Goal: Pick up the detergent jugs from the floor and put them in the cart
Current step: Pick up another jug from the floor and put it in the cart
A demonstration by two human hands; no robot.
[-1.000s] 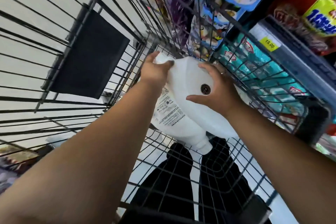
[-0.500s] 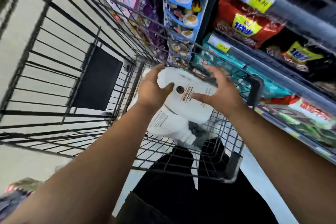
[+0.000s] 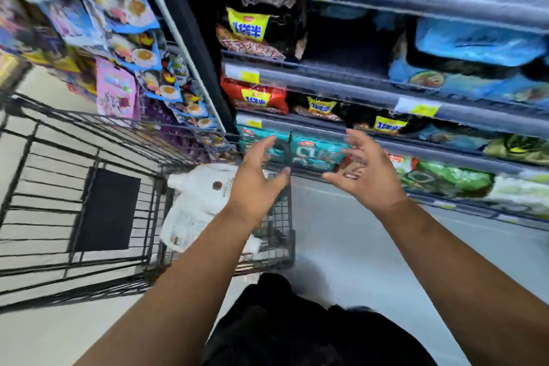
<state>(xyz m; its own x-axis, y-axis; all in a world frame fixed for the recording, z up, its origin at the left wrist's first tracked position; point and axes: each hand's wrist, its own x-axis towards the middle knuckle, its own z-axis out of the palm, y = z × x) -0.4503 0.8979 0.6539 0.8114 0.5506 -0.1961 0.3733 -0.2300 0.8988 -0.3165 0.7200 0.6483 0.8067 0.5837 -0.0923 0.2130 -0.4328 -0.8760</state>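
A white detergent jug point(image 3: 205, 202) lies on its side in the near corner of the black wire cart point(image 3: 44, 211), partly hidden behind my left forearm. My left hand point(image 3: 258, 181) hovers just above and to the right of the jug, fingers spread, holding nothing. My right hand point(image 3: 365, 175) is raised beside the cart's right side, out over the floor, also with fingers apart and empty. Both hands are clear of the jug.
Store shelves point(image 3: 386, 92) packed with snack bags and price tags run along the right and top. Hanging packets point(image 3: 127, 38) fill the upper left. A black panel point(image 3: 107, 211) sits on the cart's far wall. Pale floor point(image 3: 350, 246) shows to the cart's right; my dark trousers point(image 3: 297, 330) are below.
Both hands have let go of the jug and lifted away from it. The jug now rests in the cart. The view has swung up towards the shelves.
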